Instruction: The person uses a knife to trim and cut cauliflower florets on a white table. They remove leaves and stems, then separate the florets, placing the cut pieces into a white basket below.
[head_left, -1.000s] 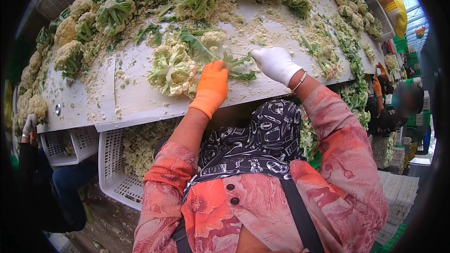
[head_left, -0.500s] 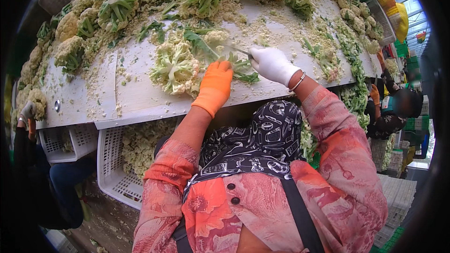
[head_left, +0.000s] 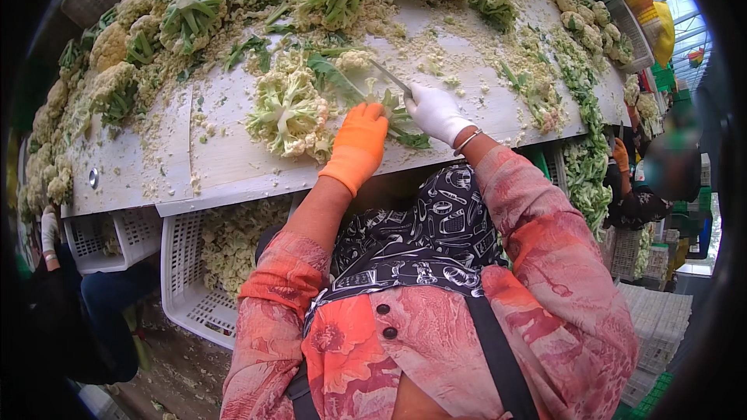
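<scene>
My left hand (head_left: 358, 144), in an orange glove, is closed on a leafy cauliflower stalk; its fingertips are partly hidden. A long green leaf (head_left: 336, 78) sticks out beyond the fingers, and a darker leaf (head_left: 412, 140) hangs on the right. At the far end of the long leaf is a pale floret (head_left: 355, 60). My white-gloved right hand (head_left: 440, 113) grips a knife (head_left: 391, 76), its blade slanting up and left toward that floret. Just left of my left hand, a cut cauliflower head (head_left: 286, 113) rests on the white table (head_left: 226, 159).
Whole cauliflowers (head_left: 191, 22) are heaped along the far and left sides. Leaf trimmings (head_left: 587, 163) hang over the table's right edge. Below the near edge stands a white crate (head_left: 177, 280) of florets. Co-workers' gloved hands show at left (head_left: 49, 231) and right (head_left: 620, 154).
My right hand has moved slightly left, and the knife now points more upward. My left hand and the cut head have barely moved. At the far left, a co-worker's hand has lowered.
</scene>
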Available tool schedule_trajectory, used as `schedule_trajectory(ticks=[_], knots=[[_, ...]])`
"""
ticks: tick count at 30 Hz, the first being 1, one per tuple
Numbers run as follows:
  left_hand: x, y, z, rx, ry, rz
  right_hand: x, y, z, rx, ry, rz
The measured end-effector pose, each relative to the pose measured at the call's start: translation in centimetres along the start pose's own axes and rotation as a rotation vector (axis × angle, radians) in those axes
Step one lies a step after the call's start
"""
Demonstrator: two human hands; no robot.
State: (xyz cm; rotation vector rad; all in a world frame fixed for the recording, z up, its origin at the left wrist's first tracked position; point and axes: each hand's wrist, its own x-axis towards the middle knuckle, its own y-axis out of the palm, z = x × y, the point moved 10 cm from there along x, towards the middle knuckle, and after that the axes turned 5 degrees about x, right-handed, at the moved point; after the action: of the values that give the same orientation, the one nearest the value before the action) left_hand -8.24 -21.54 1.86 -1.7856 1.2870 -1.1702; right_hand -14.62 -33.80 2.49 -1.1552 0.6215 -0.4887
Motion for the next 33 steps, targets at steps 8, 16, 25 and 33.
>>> schedule_trajectory(ticks=[8, 16, 25, 33], knots=[[-0.1, 0.0, -0.2, 0.017, 0.006, 0.014, -0.6, -1.3, 2.9, -0.269, -0.12, 0.244], [-0.3, 0.8, 1.7, -0.12, -0.139, -0.019, -0.9, -1.1, 0.4, 0.205, -0.05, 0.022], [0.3, -2.9, -0.4, -0.58, -0.106, -0.153, -3.1, 1.9, 0.3, 0.725, -0.062, -0.179], [-0.2, -4.9, -5.8, -0.724, 0.132, -0.025, -12.7, -4.2, -10.3, 0.614, 0.182, -0.371]])
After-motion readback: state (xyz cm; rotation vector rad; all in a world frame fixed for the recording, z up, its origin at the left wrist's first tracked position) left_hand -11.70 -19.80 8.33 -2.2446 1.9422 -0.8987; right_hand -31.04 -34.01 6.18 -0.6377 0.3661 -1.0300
